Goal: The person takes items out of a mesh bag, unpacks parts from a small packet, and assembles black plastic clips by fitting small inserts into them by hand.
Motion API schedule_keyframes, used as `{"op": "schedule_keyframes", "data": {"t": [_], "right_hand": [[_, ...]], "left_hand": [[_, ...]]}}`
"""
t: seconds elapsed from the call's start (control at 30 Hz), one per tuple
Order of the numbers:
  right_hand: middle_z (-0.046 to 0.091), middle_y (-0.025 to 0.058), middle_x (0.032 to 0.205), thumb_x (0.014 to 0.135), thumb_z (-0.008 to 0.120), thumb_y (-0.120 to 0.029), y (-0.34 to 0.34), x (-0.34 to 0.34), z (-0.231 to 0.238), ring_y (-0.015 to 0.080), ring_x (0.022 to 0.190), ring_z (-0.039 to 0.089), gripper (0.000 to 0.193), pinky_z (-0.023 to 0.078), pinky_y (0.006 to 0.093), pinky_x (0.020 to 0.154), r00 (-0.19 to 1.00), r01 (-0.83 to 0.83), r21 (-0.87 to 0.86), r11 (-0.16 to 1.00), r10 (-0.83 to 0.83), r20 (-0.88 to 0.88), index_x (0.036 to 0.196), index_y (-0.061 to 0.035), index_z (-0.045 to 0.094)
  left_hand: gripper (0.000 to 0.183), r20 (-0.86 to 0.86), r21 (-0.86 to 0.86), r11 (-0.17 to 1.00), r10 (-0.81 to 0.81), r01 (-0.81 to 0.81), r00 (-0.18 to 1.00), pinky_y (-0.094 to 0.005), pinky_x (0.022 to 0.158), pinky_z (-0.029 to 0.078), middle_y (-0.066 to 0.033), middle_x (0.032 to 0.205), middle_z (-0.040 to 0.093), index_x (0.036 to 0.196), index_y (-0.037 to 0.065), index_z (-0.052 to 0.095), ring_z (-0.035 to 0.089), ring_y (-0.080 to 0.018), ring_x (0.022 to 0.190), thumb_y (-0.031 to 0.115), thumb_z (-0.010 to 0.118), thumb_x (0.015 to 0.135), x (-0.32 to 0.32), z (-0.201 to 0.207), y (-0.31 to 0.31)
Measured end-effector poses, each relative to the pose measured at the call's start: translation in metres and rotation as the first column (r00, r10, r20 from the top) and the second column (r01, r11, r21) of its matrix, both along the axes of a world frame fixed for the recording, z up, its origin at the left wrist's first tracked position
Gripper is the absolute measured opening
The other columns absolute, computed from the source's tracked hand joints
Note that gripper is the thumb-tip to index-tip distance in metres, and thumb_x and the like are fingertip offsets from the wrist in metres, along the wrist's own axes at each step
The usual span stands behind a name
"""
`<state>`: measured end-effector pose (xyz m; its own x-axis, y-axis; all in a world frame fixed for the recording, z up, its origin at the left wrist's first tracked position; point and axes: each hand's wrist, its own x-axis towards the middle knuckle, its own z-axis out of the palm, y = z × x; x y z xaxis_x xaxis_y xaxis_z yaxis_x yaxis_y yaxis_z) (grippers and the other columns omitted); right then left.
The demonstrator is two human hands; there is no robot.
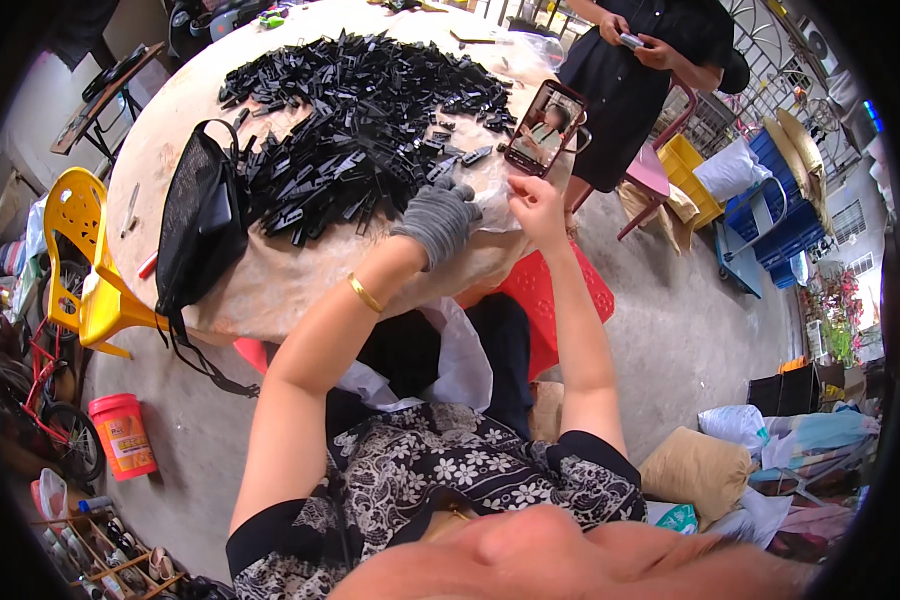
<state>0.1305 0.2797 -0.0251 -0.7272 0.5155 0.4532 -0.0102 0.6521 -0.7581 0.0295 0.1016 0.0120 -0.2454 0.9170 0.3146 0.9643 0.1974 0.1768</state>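
Observation:
A big heap of small black plastic pieces (345, 130) covers much of the cloth-covered round table (300, 285). My left hand (438, 222), in a grey knit glove, is at the near right edge of the heap. Its fingers are bent and closed; what they hold, if anything, is too small to make out. My right hand (537, 210) is bare and raised at the table's right edge, just below a phone (546, 130). Its fingers are curled together, and whatever is between them does not show. The phone stands tilted with its screen lit, showing a person.
A black mesh bag (202, 215) sits left of the heap, its strap hanging over the edge. Another person (650, 60) stands beyond the phone, holding a small device. Yellow chair (95, 270) and orange-red bucket (122, 436) are at left; a pink chair (652, 165) is at right.

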Motion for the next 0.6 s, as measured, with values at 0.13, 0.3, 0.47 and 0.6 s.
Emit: {"op": "schedule_keyframes", "data": {"t": [0.13,0.3,0.47,0.6], "right_hand": [[0.065,0.0111,0.081,0.074,0.064,-0.014,-0.015,0.011,0.011,0.019,0.074,0.06,0.019,0.048,0.0304,0.066,0.98,-0.023,0.467,0.884,0.113,-0.166,0.087,-0.0007,0.068],[0.064,0.0119,0.085,0.073,0.069,-0.022,-0.042,0.005,0.025,0.0266,0.082,0.058,0.023,0.046,0.0347,0.076,0.983,-0.061,-0.212,0.975,0.096,0.159,0.086,-0.0028,0.067],[0.058,0.0128,0.096,0.064,0.076,-0.032,-0.024,-0.01,0.017,0.0297,0.096,0.055,0.039,0.045,0.0366,0.083,0.938,0.15,0.359,0.921,-0.247,0.241,0.093,-0.0071,0.064],[0.062,0.0128,0.09,0.063,0.075,-0.032,-0.032,-0.011,0.043,0.0315,0.092,0.056,0.033,0.046,0.0384,0.082,0.843,0.027,0.317,0.948,-0.192,0.503,0.085,-0.0091,0.067]], "left_hand": [[0.023,-0.019,-0.13,0.991,0.014,-0.016,1.0,-0.0402,0.083,0.045,-0.0116,0.105,0.058,0.093,0.015,0.068,0.052,-0.0312,0.103,0.027,0.055,0.077,0.003,0.002,-0.003],[0.021,0.064,-0.139,0.99,-0.007,0.016,0.998,-0.0416,0.081,0.046,-0.0132,0.103,0.056,0.093,0.014,0.065,0.054,-0.0322,0.094,0.021,0.057,0.075,0.001,0.007,-0.008],[0.025,0.129,-0.18,0.983,-0.017,0.041,0.991,-0.0396,0.082,0.047,-0.0143,0.107,0.056,0.097,0.014,0.065,0.054,-0.0335,0.098,0.021,0.058,0.074,-0.002,0.009,-0.008],[0.03,0.229,-0.15,0.987,-0.026,0.062,0.973,-0.0391,0.082,0.047,-0.0161,0.1,0.06,0.102,0.014,0.065,0.058,-0.033,0.092,0.021,0.057,0.075,-0.012,0.006,-0.006]]}}
